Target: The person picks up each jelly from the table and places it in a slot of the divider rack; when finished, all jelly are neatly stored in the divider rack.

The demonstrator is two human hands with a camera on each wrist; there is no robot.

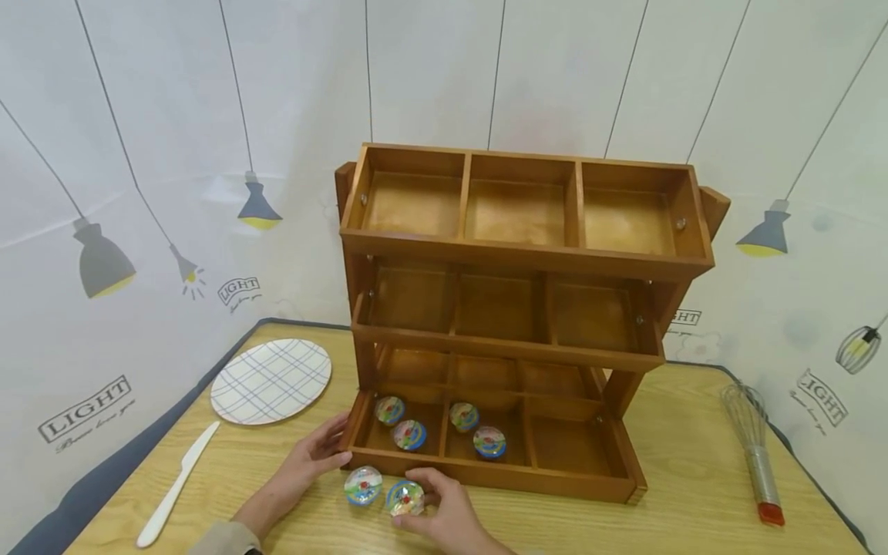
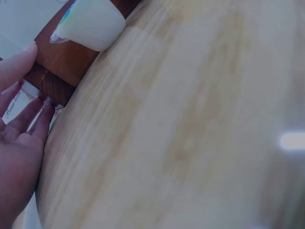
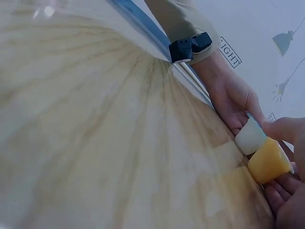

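At the lower left corner of the three-tier wooden rack (image 1: 590,486), my left hand (image 1: 305,462) grips the bottom tray, thumb on its front board and fingers round its side. My right hand (image 1: 451,512) pinches a yellow jelly cup (image 3: 269,162) between thumb and fingers, its printed foil lid facing up in the head view. Right beside it, in front of the rack, stands a white jelly cup (image 1: 363,486). Inside the bottom tray, two jelly cups (image 1: 409,435) lie in the left compartment and two more jelly cups (image 1: 489,442) in the middle one.
A checked plate (image 1: 270,381) lies at the back left, with a white knife (image 1: 176,486) nearer the front. On the far right rests a whisk (image 1: 756,455). The rack's upper tray (image 1: 523,212) and middle tray (image 1: 499,308) overhang the bottom one.
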